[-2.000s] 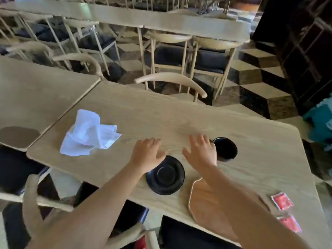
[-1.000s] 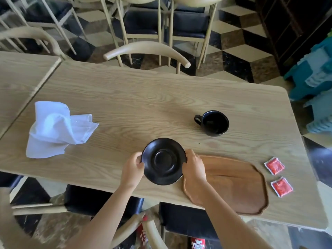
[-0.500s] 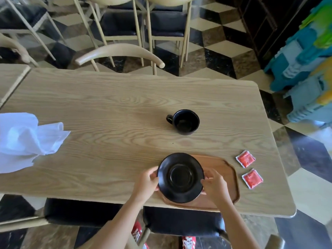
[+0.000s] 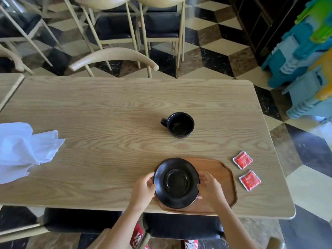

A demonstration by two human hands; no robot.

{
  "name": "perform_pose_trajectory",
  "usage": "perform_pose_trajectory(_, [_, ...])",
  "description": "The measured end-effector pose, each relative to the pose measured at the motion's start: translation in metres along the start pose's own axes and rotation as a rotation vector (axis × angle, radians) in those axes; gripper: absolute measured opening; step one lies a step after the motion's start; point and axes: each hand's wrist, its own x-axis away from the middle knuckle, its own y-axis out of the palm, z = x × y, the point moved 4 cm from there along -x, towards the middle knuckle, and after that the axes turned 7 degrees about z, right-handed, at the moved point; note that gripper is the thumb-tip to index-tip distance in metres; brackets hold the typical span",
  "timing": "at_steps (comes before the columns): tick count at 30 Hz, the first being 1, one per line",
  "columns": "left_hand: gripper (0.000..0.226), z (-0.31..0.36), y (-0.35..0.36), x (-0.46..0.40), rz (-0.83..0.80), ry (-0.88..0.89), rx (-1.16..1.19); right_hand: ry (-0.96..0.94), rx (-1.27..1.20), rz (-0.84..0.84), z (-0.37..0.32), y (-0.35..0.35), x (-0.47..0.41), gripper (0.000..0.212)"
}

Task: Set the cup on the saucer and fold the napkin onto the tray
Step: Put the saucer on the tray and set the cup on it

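A black saucer (image 4: 177, 182) lies over the left part of the brown wooden tray (image 4: 224, 178) near the table's front edge. My left hand (image 4: 143, 189) grips its left rim and my right hand (image 4: 210, 189) grips its right rim. Whether the saucer touches the tray or hovers just above it cannot be told. The empty black cup (image 4: 180, 124) stands upright on the bare table behind the tray, handle pointing left. A crumpled white napkin (image 4: 23, 151) lies at the table's left edge, partly cut off by the frame.
Two red sachets (image 4: 242, 159) (image 4: 250, 180) lie to the right of the tray. The wooden table (image 4: 107, 123) has a chair pushed against its far side and more chairs behind. Blue and green plastic stools (image 4: 305, 60) are stacked at the right.
Both hands took the saucer by its rims and carried it right, from the bare table onto the tray's left part. Cup and napkin have not moved; the camera shifted right.
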Motion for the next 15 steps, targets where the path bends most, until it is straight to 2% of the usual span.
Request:
perform_pose_trajectory(2, [0.039,0.005,-0.003,-0.001,-0.021,0.039,-0.111,0.006,0.03,-0.005,-0.002,-0.003,0.0,0.03])
perform_pose_trajectory(5, [0.034,0.019,-0.016,-0.011,0.028,0.109,-0.202,-0.081,0.187,0.126,-0.017,-0.018,-0.002,0.029])
perform_pose_trajectory(8, [0.035,0.045,-0.027,-0.033,0.101,0.353,-0.268,-0.211,0.273,0.243,-0.045,-0.027,-0.014,0.042])
perform_pose_trajectory(11, [0.051,0.086,-0.027,-0.054,0.051,0.627,-0.441,-0.396,0.389,0.168,-0.079,-0.018,-0.036,0.062])
perform_pose_trajectory(15, [0.07,0.114,-0.008,-0.08,-0.152,0.727,-0.722,-0.496,0.624,0.041,-0.097,-0.001,-0.063,0.066])
